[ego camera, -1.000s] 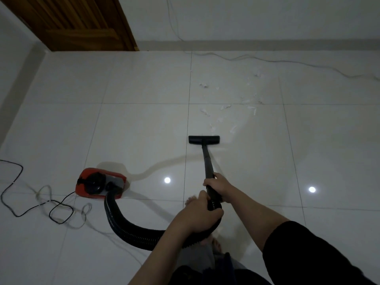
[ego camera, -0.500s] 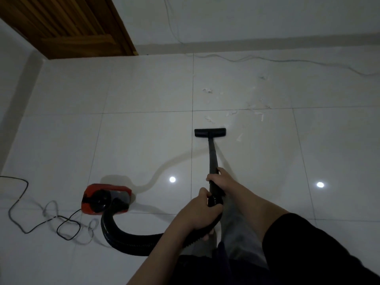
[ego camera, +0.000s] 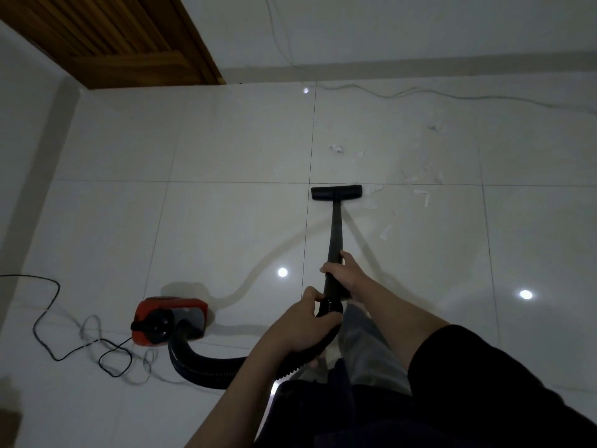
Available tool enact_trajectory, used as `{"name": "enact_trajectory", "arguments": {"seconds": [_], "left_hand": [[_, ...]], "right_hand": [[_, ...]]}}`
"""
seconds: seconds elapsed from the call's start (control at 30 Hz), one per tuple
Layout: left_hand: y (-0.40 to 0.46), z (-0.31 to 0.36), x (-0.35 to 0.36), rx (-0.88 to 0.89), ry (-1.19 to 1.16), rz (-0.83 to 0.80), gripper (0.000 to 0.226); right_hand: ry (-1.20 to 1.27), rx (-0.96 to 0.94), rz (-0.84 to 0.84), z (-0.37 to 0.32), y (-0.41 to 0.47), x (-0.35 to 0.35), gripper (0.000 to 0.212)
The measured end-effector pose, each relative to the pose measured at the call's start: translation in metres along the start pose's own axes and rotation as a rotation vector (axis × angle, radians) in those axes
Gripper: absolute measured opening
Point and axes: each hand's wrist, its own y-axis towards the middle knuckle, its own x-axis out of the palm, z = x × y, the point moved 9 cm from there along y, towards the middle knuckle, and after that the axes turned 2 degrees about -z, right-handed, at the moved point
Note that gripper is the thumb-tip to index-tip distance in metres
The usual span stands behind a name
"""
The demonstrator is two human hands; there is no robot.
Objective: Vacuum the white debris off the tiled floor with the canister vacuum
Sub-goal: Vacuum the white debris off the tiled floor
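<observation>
text: none readable | labels/brands: none legible on vacuum (ego camera: 170,321), left of the fingers | numbers/signs: none on floor (ego camera: 226,221) or door (ego camera: 129,40)

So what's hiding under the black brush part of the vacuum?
The floor nozzle sits flat on the tiled floor, so anything beneath is covered. White debris lies beside and beyond it.

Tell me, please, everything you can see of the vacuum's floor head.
The floor head is a flat, wide black bar, plastic by its look, lying flat on the pale floor just below a tile joint. The black tube joins its middle from behind and runs back to the right hand. White scraps lie just off its right end and further beyond it; no hand touches it.
</observation>
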Motion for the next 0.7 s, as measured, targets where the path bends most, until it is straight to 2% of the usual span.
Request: {"name": "enact_trajectory", "arguments": {"seconds": [0.37,0.7], "left_hand": [[0.038,0.057,-0.024,-0.004,-0.075,0.014,0.035],[0.066,0.097,-0.059,0.055,0.034,0.004,0.032]], "right_hand": [[0.017,0.004,-0.037,-0.060,0.026,-0.032,0.085],[0.054,0.017,-0.018,-0.102,0.053,-0.039,0.082]]}}
